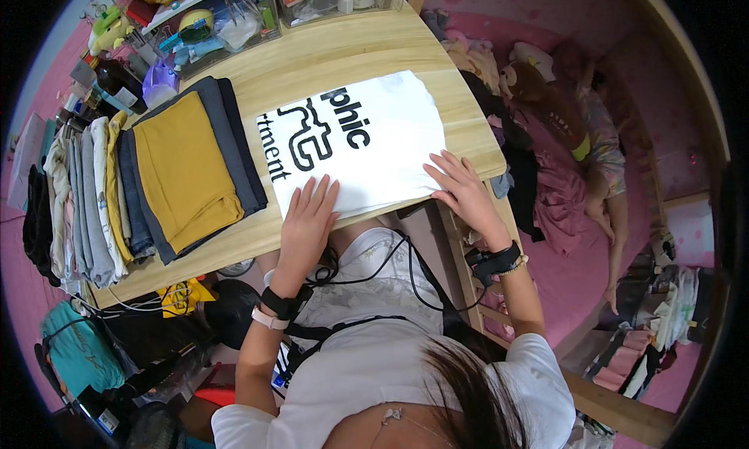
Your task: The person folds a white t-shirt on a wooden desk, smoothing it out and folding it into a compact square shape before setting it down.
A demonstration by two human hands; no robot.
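Observation:
A white T-shirt (pixel 398 127) with black printed lettering lies folded into a flat rectangle on the wooden table (pixel 327 45). My left hand (pixel 307 218) rests palm down on its near left edge, fingers slightly spread. At the near right corner, my right hand (pixel 465 188) touches the cloth with its fingers apart. Neither hand grips anything. To the left of the shirt lies a flat stack of folded garments, a mustard yellow one (pixel 181 162) on top of dark grey and black ones (pixel 248 185).
A row of folded clothes (pixel 88 203) stands upright along the table's left end. Clear organizer boxes (pixel 251 22), a brown bottle (pixel 120 83) and small items line the back. Black cables (pixel 374 273) hang over my lap. Another person (pixel 605 150) lies on the pink bed (pixel 567 297) at right.

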